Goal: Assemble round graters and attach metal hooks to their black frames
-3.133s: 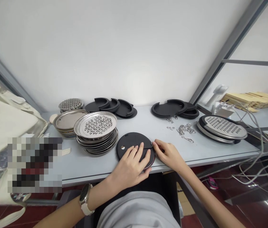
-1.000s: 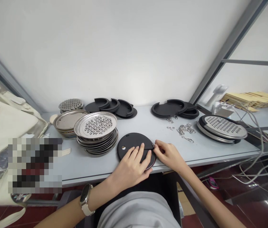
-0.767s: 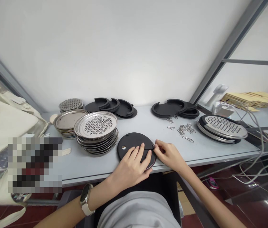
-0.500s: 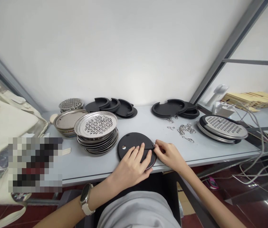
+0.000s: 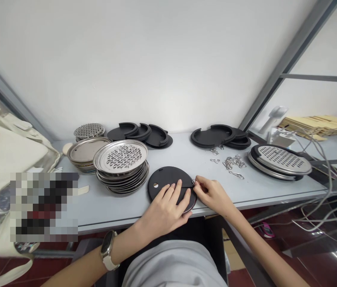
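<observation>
While the left hand lies over the near part of the black disc, its fingers are slightly apart and flat on top, the watch on that wrist nearer the body than the disc. At the disc's right rim, the thumb and forefinger of the right hand are pinched together on a small metal clip, mostly hidden by the fingertips. The disc itself sits flat on the table, close to its front edge. For this fine pinch, even pressure from the left hand should stop the disc from turning; the right fingers would do best working in line with the rim, without forcing the wire or lifting the edge. Just left of the disc stands a stack of grater plates; beyond its right side lie loose clips, and farther right, slotted graters. Behind the disc, black trays overlap near the wall.
</observation>
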`<state>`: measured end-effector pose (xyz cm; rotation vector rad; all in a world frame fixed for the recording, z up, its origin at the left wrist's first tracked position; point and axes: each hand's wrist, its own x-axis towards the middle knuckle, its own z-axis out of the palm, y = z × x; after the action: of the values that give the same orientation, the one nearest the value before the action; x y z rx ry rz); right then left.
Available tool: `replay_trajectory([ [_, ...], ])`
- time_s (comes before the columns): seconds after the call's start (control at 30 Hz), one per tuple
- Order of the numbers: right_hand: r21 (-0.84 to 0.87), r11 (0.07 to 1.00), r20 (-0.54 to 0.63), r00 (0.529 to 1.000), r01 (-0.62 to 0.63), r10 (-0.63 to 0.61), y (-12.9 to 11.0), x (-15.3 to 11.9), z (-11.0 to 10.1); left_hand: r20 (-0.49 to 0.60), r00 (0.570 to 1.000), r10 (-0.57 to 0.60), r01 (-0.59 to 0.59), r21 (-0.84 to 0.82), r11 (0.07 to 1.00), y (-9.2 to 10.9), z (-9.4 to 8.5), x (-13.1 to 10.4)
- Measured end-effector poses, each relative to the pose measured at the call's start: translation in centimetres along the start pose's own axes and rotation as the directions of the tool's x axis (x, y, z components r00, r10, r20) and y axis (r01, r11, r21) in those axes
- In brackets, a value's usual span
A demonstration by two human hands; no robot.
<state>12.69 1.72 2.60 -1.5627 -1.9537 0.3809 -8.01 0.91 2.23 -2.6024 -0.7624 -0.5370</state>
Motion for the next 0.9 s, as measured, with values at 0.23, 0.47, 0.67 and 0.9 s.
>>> replay_trajectory([
  [0.23,-0.007,1.0,-0.003,1.0,-0.001,0.001,-0.07,0.0,0.01,-0.01,1.0,-0.002,0.002,0.001,1.0,-0.01,-0.09,0.0],
  [0.47,-0.003,1.0,0.01,1.0,-0.006,0.006,0.01,-0.04,-0.01,-0.003,1.0,0.005,-0.005,0.006,1.0,-0.01,-0.11,0.01],
  [0.67,0.012,1.0,-0.003,1.0,-0.001,0.001,-0.06,-0.01,-0.06,-0.004,1.0,0.006,-0.006,0.005,1.0,-0.03,-0.11,0.02],
  [0.9,0.021,1.0,0.006,1.0,-0.005,0.005,0.09,-0.06,-0.05,-0.011,1.0,0.001,-0.001,0.005,1.0,0.01,0.05,0.0],
])
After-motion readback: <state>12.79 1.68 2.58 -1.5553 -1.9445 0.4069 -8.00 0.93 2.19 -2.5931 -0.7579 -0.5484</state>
